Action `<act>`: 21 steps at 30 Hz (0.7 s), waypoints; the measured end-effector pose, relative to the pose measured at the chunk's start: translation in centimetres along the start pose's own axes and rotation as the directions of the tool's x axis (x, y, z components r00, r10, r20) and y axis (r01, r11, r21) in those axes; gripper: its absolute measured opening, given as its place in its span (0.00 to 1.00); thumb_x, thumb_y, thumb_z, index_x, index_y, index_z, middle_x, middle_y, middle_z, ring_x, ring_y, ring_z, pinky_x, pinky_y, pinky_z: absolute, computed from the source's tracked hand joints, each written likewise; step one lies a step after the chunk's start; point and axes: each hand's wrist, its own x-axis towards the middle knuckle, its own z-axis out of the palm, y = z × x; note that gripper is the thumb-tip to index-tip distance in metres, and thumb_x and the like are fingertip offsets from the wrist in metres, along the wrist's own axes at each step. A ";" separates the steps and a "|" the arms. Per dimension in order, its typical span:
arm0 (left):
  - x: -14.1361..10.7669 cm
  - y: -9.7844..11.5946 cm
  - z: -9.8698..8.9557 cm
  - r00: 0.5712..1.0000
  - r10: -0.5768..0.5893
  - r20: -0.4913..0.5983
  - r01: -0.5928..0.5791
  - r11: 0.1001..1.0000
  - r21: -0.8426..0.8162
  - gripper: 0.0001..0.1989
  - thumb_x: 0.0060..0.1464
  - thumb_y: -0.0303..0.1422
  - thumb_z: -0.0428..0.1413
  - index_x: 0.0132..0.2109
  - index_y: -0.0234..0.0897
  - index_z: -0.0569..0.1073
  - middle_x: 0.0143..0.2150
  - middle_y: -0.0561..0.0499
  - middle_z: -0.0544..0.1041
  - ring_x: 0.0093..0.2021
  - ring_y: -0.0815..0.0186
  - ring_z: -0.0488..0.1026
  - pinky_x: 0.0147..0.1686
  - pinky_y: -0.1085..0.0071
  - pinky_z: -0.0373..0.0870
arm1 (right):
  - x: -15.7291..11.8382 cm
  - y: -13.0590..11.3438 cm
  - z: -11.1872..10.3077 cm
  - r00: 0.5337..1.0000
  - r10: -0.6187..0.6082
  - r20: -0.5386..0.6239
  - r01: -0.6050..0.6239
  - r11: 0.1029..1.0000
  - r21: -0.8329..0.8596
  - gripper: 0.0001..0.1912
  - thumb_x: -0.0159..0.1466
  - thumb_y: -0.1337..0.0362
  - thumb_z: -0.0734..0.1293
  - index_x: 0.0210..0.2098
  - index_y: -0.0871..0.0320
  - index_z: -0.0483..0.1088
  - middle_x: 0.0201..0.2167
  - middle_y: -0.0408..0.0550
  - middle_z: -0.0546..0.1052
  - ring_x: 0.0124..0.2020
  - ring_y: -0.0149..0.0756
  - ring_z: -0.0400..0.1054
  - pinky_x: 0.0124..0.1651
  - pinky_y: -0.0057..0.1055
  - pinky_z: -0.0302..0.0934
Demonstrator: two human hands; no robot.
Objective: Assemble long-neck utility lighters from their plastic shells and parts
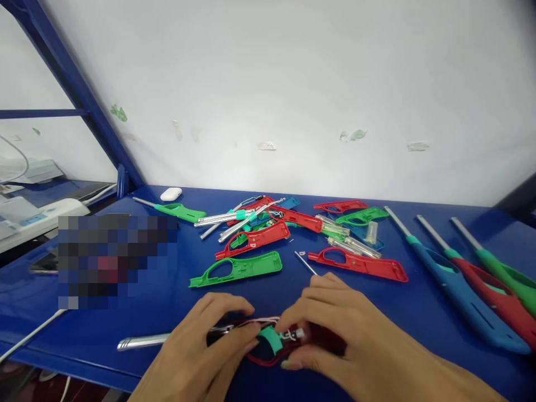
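Near the table's front edge lies an opened red barbecue lighter [268,362], its inner parts exposed. My left hand [201,340] is closed over the end where the silver tube [144,341] sticks out to the left. My right hand [335,324] grips the handle end, with thumb and fingers around the shell. Between the two hands show a teal trigger [273,339], a white wire and a small dark part with a pale tip. The rest of the handle is hidden under my right hand. A thin metal rod [305,262] lies just beyond my right fingers.
A green half shell [238,268] and a red half shell [360,265] lie beyond my hands. Behind them are piled shells, metal tubes and clear tanks [354,245]. Whole blue [456,285], red and green lighters stand at right. A white earbud case [171,194] sits back left.
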 end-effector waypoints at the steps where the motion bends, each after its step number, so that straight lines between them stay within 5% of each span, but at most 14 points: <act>1: -0.1 -0.1 0.1 1.000 0.000 0.001 0.000 1.000 -0.012 0.14 0.75 0.27 0.47 0.53 0.45 0.77 0.48 0.54 0.80 0.45 0.74 0.81 0.48 0.84 0.77 | 0.0 0.0 0.0 1.000 -0.003 0.004 0.003 1.000 -0.012 0.11 0.64 0.63 0.80 0.43 0.47 0.79 0.38 0.33 0.83 0.41 0.33 0.76 0.56 0.35 0.61; 5: -0.9 -0.4 0.1 0.999 -0.014 0.031 0.014 1.000 0.026 0.16 0.79 0.36 0.44 0.52 0.46 0.77 0.47 0.56 0.81 0.45 0.77 0.81 0.51 0.88 0.74 | 0.0 0.1 0.0 0.999 -0.003 0.048 0.006 0.998 -0.066 0.06 0.69 0.63 0.76 0.44 0.47 0.78 0.39 0.34 0.83 0.41 0.34 0.75 0.55 0.36 0.60; 10: -2.2 -0.8 0.5 0.994 -0.013 0.109 -0.001 0.991 0.130 0.17 0.79 0.38 0.43 0.60 0.50 0.75 0.53 0.57 0.80 0.53 0.75 0.80 0.59 0.82 0.72 | 0.0 0.1 0.0 0.998 -0.066 -0.001 0.065 0.993 -0.096 0.04 0.71 0.62 0.74 0.45 0.47 0.78 0.40 0.33 0.83 0.41 0.34 0.75 0.54 0.35 0.60; 15: -2.3 -0.9 0.7 0.995 0.010 0.104 -0.026 0.988 0.153 0.18 0.79 0.35 0.42 0.60 0.53 0.74 0.53 0.59 0.80 0.52 0.73 0.80 0.57 0.77 0.76 | 0.0 0.4 0.5 0.978 -0.184 -0.098 0.173 0.978 -0.115 0.03 0.71 0.61 0.74 0.45 0.48 0.78 0.39 0.33 0.83 0.40 0.31 0.76 0.51 0.32 0.60; 21: -1.7 -0.5 0.6 0.995 -0.041 0.092 0.030 0.993 0.110 0.17 0.78 0.34 0.42 0.56 0.50 0.74 0.49 0.58 0.81 0.47 0.71 0.81 0.52 0.77 0.79 | -0.1 0.3 0.3 0.976 -0.205 -0.079 0.194 0.973 -0.126 0.04 0.71 0.63 0.75 0.46 0.48 0.80 0.37 0.34 0.82 0.38 0.30 0.75 0.51 0.31 0.59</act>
